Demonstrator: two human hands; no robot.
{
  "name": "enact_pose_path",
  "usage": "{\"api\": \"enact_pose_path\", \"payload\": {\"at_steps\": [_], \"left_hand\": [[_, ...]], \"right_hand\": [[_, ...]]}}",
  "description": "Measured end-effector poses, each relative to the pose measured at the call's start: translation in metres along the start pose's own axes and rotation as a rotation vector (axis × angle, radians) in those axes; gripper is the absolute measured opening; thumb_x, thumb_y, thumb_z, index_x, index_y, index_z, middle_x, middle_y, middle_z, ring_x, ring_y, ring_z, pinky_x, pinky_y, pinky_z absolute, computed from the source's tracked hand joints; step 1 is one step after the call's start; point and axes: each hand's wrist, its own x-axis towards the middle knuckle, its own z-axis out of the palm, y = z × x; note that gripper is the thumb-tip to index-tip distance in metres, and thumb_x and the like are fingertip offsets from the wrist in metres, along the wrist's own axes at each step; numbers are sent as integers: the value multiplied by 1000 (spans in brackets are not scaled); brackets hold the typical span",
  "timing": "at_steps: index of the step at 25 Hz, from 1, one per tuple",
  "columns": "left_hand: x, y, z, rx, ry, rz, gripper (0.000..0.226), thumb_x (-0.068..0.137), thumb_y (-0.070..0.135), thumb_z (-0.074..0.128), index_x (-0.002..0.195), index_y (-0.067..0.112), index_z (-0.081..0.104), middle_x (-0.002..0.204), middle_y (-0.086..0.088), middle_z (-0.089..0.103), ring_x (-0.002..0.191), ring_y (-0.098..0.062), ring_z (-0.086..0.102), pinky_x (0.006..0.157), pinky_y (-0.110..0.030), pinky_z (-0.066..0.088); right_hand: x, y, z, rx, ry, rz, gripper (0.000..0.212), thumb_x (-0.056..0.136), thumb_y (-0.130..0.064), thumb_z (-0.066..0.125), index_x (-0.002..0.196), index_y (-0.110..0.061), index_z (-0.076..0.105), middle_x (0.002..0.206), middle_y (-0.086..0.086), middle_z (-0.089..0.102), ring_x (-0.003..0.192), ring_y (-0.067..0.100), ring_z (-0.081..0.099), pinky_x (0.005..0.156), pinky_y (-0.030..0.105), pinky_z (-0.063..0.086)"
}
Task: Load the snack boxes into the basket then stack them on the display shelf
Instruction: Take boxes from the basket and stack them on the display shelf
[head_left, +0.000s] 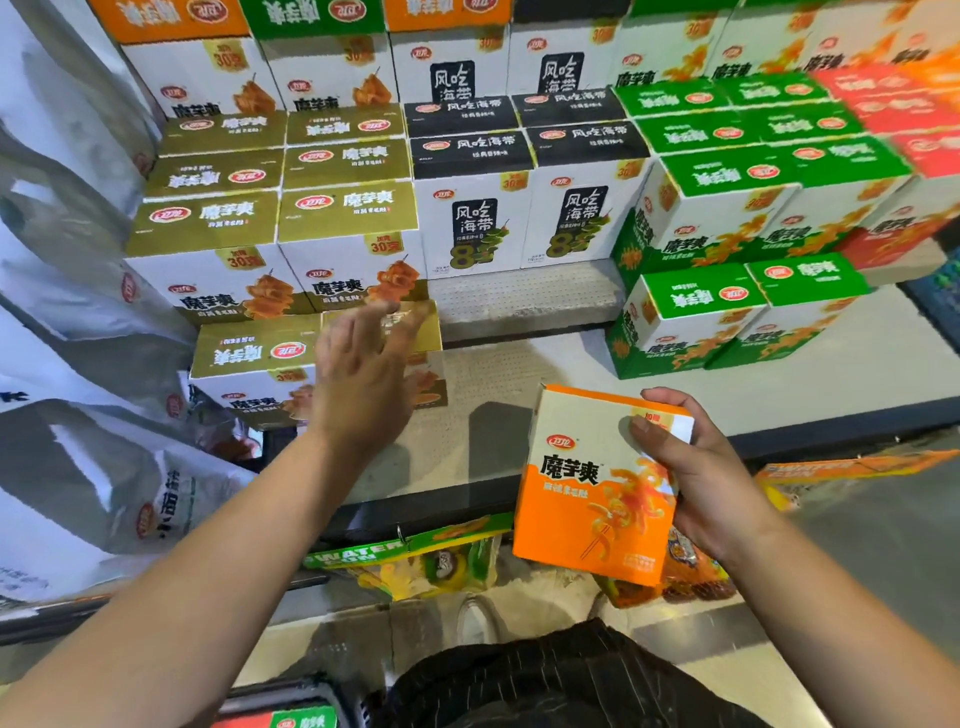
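My right hand (696, 478) grips an orange and white snack box (597, 499) upright in front of the display shelf (519, 364). My left hand (363, 369) reaches forward with its fingers spread, blurred, at a gold-topped box (426, 332) on the lower tier; whether it touches the box is unclear. Beside it stands another gold-topped box (249, 364). Gold, black, green and red boxes are stacked on the tiers above. The basket (291, 712) shows at the bottom edge with a green box (306, 719) in it.
White plastic bags (67, 364) hang along the left side. Packets hang from the shelf's front edge (415, 561). A bare strip of shelf lies between the gold boxes and the green boxes (685, 317). My dark trousers and a shoe are below.
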Motion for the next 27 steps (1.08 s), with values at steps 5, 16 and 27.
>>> {"api": "enact_pose_path", "payload": {"at_steps": [5,16,27], "left_hand": [[-3,79,-19,-776,-320,34,45,88,46,55,128,26,53,126,5,53,119,-18,52,101,-36,45],[25,262,-49,-1367,-678,-431,31,87,27,70,110,40,55,116,9,64,100,-10,69,79,-31,58],[72,424,-69,-1465,-564,-522,30,89,15,67,113,32,58,114,-5,63,91,-17,73,77,-40,61]], "right_hand": [[-15,-1,-20,81,74,-48,70,49,-28,94,110,-25,59,98,11,72,86,33,72,66,46,60],[-61,-55,-151,75,72,-71,47,69,-17,74,112,-25,57,107,12,69,89,33,72,76,53,56],[-89,-153,-283,-64,-19,-169,59,68,-20,75,123,-26,54,103,7,70,84,25,73,61,38,59]]}}
